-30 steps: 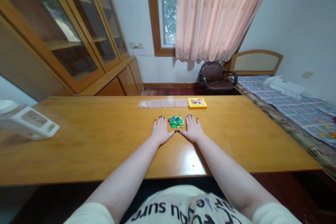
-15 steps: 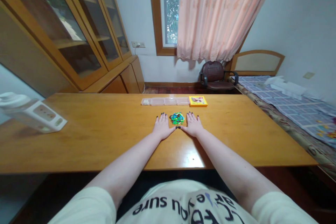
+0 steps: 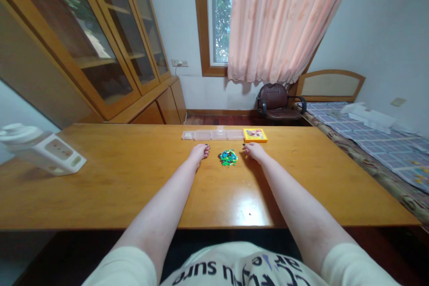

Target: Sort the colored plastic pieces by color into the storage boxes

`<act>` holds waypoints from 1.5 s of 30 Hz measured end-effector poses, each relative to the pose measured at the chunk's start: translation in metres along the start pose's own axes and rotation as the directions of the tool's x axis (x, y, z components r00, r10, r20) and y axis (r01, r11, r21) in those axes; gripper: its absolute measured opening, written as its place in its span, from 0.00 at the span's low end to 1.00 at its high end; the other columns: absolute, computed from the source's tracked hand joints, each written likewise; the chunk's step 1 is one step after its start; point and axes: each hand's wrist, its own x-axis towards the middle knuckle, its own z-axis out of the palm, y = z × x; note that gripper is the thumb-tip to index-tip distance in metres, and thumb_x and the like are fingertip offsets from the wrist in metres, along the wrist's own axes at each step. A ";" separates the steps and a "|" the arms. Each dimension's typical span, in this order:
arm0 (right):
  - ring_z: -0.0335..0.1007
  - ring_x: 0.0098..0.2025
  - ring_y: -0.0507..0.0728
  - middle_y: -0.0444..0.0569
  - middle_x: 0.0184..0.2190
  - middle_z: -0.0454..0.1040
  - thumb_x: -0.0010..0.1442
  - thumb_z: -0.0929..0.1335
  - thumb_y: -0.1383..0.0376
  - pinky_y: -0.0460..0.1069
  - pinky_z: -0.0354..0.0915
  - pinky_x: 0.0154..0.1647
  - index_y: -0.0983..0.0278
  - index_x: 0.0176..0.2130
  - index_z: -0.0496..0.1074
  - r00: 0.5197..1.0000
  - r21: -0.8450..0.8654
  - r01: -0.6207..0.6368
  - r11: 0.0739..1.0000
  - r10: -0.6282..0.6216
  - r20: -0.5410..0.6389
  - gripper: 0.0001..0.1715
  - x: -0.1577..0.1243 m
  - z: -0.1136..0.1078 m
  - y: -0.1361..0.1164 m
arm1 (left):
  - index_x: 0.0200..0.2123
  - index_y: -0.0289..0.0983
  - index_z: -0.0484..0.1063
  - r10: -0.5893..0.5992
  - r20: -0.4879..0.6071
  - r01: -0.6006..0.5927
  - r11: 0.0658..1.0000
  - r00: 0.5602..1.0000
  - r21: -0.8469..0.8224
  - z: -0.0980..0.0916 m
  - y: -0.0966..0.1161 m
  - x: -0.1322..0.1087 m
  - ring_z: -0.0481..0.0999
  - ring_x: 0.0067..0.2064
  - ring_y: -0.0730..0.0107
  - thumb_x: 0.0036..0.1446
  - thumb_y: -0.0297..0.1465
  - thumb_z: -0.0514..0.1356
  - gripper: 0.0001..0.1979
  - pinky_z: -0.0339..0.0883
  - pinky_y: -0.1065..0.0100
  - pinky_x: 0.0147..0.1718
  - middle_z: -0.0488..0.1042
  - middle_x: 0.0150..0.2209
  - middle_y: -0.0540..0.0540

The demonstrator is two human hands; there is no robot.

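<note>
A small pile of green, blue and yellow pieces [image 3: 229,157] lies on the wooden table [image 3: 134,178]. My left hand [image 3: 199,152] rests just left of the pile, fingers stretched forward and slightly bent, holding nothing. On the pile's right, my right hand [image 3: 254,150] sits the same way, also with nothing in it. Neither hand touches the pile. Behind the pile stands a clear plastic compartment box [image 3: 212,135], and a yellow box [image 3: 255,135] lies to the right of it.
A white appliance [image 3: 43,152] lies at the table's left end. A glass-door wooden cabinet [image 3: 100,44] fills the left wall. Beyond the table are a brown chair [image 3: 278,100], a pink curtain [image 3: 278,22] and a bed [image 3: 378,138] on the right.
Both hands had been flat, thumbs touching, cupped round the pile. They have moved apart and forward to its sides. The camera view shifted slightly.
</note>
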 end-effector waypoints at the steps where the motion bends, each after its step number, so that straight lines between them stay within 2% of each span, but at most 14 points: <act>1: 0.63 0.19 0.51 0.47 0.18 0.70 0.54 0.62 0.61 0.45 0.60 0.23 0.68 0.26 0.71 1.000 -0.009 0.020 1.000 -0.021 -0.012 0.14 0.004 0.001 -0.004 | 0.35 0.31 0.70 -0.002 -0.011 0.002 1.000 1.000 -0.002 0.001 0.001 0.005 0.70 0.23 0.75 0.55 0.35 0.50 0.14 0.65 0.73 0.22 0.74 0.29 0.43; 4: 0.66 0.26 0.53 0.47 0.23 0.71 0.56 0.61 0.60 0.46 0.61 0.29 0.67 0.29 0.71 0.991 -0.047 0.111 0.993 -0.113 -0.065 0.16 0.005 0.010 -0.007 | 0.40 0.33 0.69 0.046 -0.020 -0.046 0.999 0.999 0.001 0.007 0.001 0.010 0.71 0.25 0.74 0.58 0.36 0.46 0.17 0.65 0.72 0.23 0.74 0.31 0.45; 8: 0.67 0.34 0.55 0.49 0.31 0.74 0.57 0.62 0.60 0.49 0.63 0.39 0.65 0.34 0.73 0.958 -0.159 0.282 0.946 -0.287 -0.004 0.14 -0.003 0.021 0.000 | 0.42 0.37 0.72 0.198 0.109 -0.204 0.978 0.974 0.046 0.013 0.001 0.001 0.73 0.41 0.68 0.54 0.33 0.54 0.14 0.68 0.64 0.43 0.75 0.39 0.46; 10: 0.68 0.39 0.56 0.50 0.37 0.74 0.57 0.62 0.64 0.50 0.62 0.44 0.65 0.40 0.73 0.928 -0.232 0.370 0.900 -0.367 0.056 0.14 -0.004 0.022 0.002 | 0.49 0.38 0.70 0.385 0.289 -0.452 0.865 0.877 0.218 0.016 0.004 -0.006 0.68 0.52 0.64 0.56 0.31 0.52 0.18 0.60 0.59 0.54 0.71 0.50 0.44; 11: 0.68 0.41 0.56 0.51 0.39 0.74 0.56 0.63 0.65 0.50 0.62 0.46 0.65 0.43 0.73 0.917 -0.259 0.398 0.880 -0.389 0.087 0.15 -0.003 0.022 0.002 | 0.53 0.39 0.67 0.413 0.360 -0.520 0.806 0.837 0.284 0.018 0.006 -0.010 0.64 0.57 0.63 0.57 0.31 0.51 0.20 0.55 0.57 0.58 0.68 0.54 0.43; 13: 0.67 0.44 0.56 0.51 0.41 0.74 0.55 0.63 0.69 0.50 0.61 0.49 0.66 0.46 0.72 0.907 -0.297 0.420 0.858 -0.400 0.128 0.18 -0.001 0.023 0.001 | 0.59 0.40 0.60 0.382 0.524 -0.607 0.703 0.761 0.369 0.025 0.010 -0.017 0.54 0.64 0.61 0.59 0.35 0.52 0.25 0.47 0.55 0.62 0.57 0.63 0.43; 16: 0.67 0.45 0.55 0.51 0.41 0.74 0.55 0.61 0.73 0.49 0.60 0.50 0.65 0.45 0.73 0.908 -0.365 0.418 0.832 -0.383 0.168 0.20 0.003 0.025 -0.002 | 0.63 0.41 0.52 0.318 0.642 -0.675 0.594 0.697 0.438 0.036 0.014 -0.025 0.48 0.66 0.60 0.60 0.40 0.51 0.29 0.40 0.52 0.63 0.49 0.66 0.44; 19: 0.67 0.44 0.55 0.51 0.39 0.73 0.55 0.60 0.73 0.48 0.60 0.49 0.65 0.41 0.75 0.911 -0.415 0.413 0.811 -0.364 0.194 0.19 0.006 0.026 -0.003 | 0.64 0.43 0.50 0.289 0.670 -0.689 0.557 0.683 0.463 0.043 0.015 -0.027 0.50 0.66 0.63 0.61 0.43 0.49 0.30 0.38 0.53 0.64 0.49 0.66 0.44; 22: 0.67 0.43 0.55 0.51 0.38 0.73 0.55 0.60 0.72 0.48 0.61 0.49 0.65 0.39 0.76 0.928 -0.404 0.374 0.835 -0.341 0.153 0.18 0.007 0.027 -0.001 | 0.64 0.44 0.51 0.287 0.699 -0.713 0.541 0.655 0.446 0.044 0.014 -0.026 0.51 0.65 0.63 0.61 0.42 0.50 0.29 0.37 0.52 0.64 0.52 0.65 0.45; 28: 0.69 0.45 0.56 0.52 0.43 0.74 0.55 0.60 0.70 0.50 0.62 0.49 0.66 0.46 0.72 0.963 -0.314 0.258 0.914 -0.271 0.000 0.20 0.007 0.023 0.004 | 0.57 0.43 0.62 0.364 0.679 -0.733 0.557 0.638 0.390 0.038 0.018 -0.025 0.64 0.58 0.62 0.59 0.38 0.53 0.22 0.45 0.52 0.62 0.67 0.57 0.45; 31: 0.70 0.40 0.56 0.50 0.38 0.76 0.55 0.61 0.68 0.50 0.64 0.44 0.64 0.45 0.73 0.969 -0.292 0.247 0.924 -0.236 0.074 0.19 0.004 0.019 0.004 | 0.55 0.41 0.65 0.366 0.650 -0.709 0.582 0.666 0.398 0.035 0.019 -0.023 0.67 0.56 0.62 0.59 0.36 0.53 0.21 0.49 0.55 0.61 0.70 0.54 0.45; 34: 0.70 0.40 0.56 0.48 0.37 0.76 0.54 0.61 0.69 0.49 0.63 0.44 0.62 0.40 0.75 0.955 -0.285 0.291 0.914 -0.256 0.152 0.17 0.002 0.015 0.003 | 0.57 0.39 0.62 0.345 0.638 -0.686 0.596 0.688 0.417 0.035 0.017 -0.022 0.62 0.60 0.61 0.59 0.36 0.53 0.23 0.48 0.56 0.62 0.64 0.59 0.43; 39: 0.68 0.40 0.55 0.47 0.35 0.75 0.53 0.61 0.69 0.48 0.62 0.45 0.63 0.36 0.77 0.926 -0.292 0.374 0.880 -0.334 0.179 0.17 0.001 0.013 -0.001 | 0.59 0.41 0.60 0.341 0.715 -0.735 0.582 0.610 0.349 0.039 0.018 -0.027 0.59 0.62 0.63 0.61 0.37 0.51 0.24 0.47 0.58 0.62 0.62 0.61 0.46; 45: 0.67 0.36 0.54 0.47 0.31 0.71 0.55 0.62 0.69 0.47 0.61 0.40 0.63 0.37 0.78 0.900 -0.310 0.428 0.849 -0.372 0.225 0.17 -0.002 0.011 -0.002 | 0.54 0.41 0.68 0.353 0.734 -0.725 0.634 0.580 0.267 0.036 0.026 -0.033 0.68 0.55 0.63 0.61 0.36 0.51 0.19 0.58 0.62 0.57 0.69 0.55 0.47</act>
